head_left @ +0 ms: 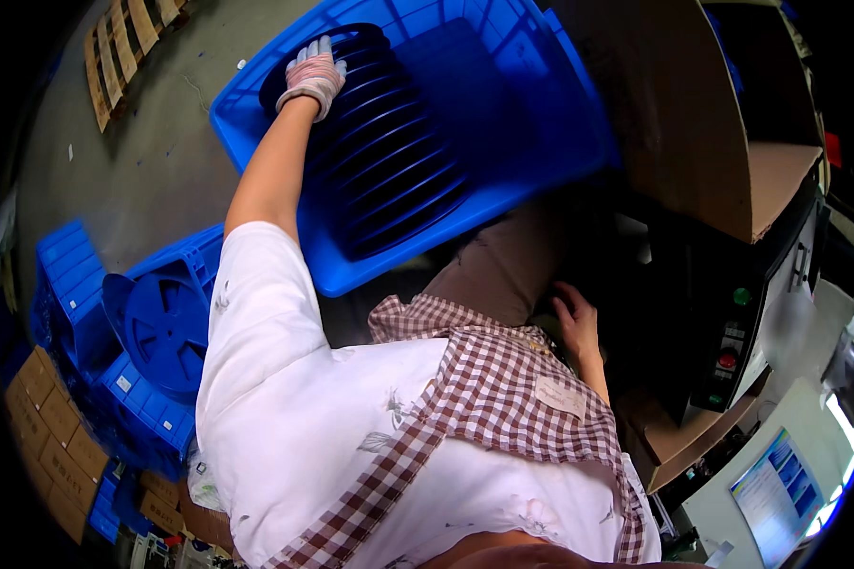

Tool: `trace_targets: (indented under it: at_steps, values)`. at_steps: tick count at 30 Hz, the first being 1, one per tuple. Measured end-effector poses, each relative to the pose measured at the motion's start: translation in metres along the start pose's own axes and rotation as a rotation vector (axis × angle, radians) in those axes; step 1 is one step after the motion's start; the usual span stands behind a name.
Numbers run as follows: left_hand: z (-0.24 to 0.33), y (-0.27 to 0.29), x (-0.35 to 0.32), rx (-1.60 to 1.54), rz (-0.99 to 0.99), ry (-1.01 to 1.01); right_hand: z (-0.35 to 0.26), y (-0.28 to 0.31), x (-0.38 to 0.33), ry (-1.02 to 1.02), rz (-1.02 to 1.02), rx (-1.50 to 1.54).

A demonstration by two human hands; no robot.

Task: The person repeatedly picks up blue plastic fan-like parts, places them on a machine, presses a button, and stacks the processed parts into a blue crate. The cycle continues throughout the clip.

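A row of dark round reels (384,142) stands on edge in a blue plastic crate (337,275), filling its left side. My left hand (315,76), in a pale pink and white glove, lies at the far end of the row. Its fingers are stretched over the rim of the end reel, and the thumb is hidden. Lower right, beside my brown-trousered leg (503,266), hangs my bare right hand (577,327). It holds nothing that I can see; its fingers are loosely apart and partly in shadow.
Another blue reel (166,332) lies among blue bins (71,275) on the left. Brown cartons (57,436) are stacked below them. A wooden pallet (119,52) rests on the floor at the far left. To the right are cardboard (674,114) and a dark control box (731,322).
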State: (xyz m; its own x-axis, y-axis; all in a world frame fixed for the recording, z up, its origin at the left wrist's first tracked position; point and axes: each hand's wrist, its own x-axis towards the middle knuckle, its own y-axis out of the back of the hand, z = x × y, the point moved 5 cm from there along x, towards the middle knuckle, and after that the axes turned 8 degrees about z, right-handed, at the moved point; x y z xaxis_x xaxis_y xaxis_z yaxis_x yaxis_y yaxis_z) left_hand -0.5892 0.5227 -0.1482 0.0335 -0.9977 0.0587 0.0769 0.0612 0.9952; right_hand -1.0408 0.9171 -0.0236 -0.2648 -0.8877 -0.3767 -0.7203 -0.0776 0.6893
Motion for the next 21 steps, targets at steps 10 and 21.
trace_targets:
  at_steps: [10,21]
  values:
    - [-0.008,0.02,-0.045,0.156,-0.333,0.063,0.006,0.0,-0.018,-0.007,0.083,0.018]
    - [0.181,0.114,-0.155,-0.97,-0.584,-0.187,0.061,-0.003,-0.054,-0.118,0.203,0.078]
